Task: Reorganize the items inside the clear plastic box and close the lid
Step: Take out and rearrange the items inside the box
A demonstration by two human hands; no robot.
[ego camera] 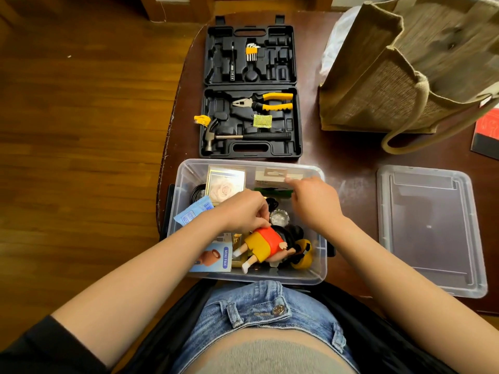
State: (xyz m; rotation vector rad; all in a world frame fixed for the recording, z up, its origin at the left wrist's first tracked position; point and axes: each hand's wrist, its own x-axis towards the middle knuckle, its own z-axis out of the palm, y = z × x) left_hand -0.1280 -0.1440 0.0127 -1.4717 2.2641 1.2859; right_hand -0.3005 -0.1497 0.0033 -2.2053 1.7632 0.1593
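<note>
Both hands down inside the clear plastic box (321, 265). Left hand (240, 211) curled, fingertips pinching at the top of the doll (263, 245) just below it. Right hand (314, 203) half-closed beside the white card pack (272, 176); holding anything or not, hard to tell. Lid (429, 230) off, well to the right of the right hand. Risks: doll left standing proud, blocking the lid; small glass jar (279, 217) between the hands knocked over.

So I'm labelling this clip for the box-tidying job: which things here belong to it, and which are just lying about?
Part of the job:
- clear plastic box
- its lid, off, lying to the right
- doll, mini fan box, rose card inside
- left hand, right hand

Lying about:
- open tool case
- jute bag
- red and black booklet
</note>
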